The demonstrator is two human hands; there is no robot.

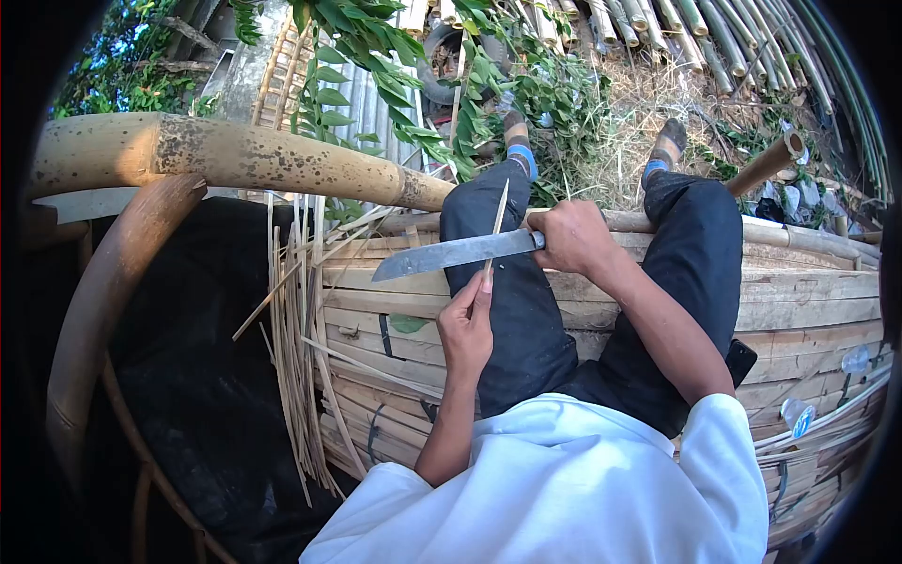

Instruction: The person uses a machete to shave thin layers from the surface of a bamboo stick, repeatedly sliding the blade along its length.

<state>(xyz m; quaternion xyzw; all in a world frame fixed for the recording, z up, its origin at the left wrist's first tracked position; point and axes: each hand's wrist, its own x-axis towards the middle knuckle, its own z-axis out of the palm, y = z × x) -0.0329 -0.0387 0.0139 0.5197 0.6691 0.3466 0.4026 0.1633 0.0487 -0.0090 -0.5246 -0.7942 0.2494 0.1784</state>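
My right hand (575, 240) is closed around the handle of a long, broad-bladed knife (451, 257). The blade points left and lies across a thin, pointed bamboo strip (502, 209). My left hand (467, 324) pinches the strip's lower end between thumb and fingers, just below the blade. The strip's tip points up and away from me. Both hands are over my dark-trousered left thigh (521, 343).
I sit on a bamboo-slat bench (780, 287). Loose bamboo strips (296, 376) lie left, by a black sheet (197, 376) and a thick bamboo rail (272, 160). Plastic cups (797, 414) are on the right. Ahead are leafy branches (395, 85) and cut bamboo poles (742, 38).
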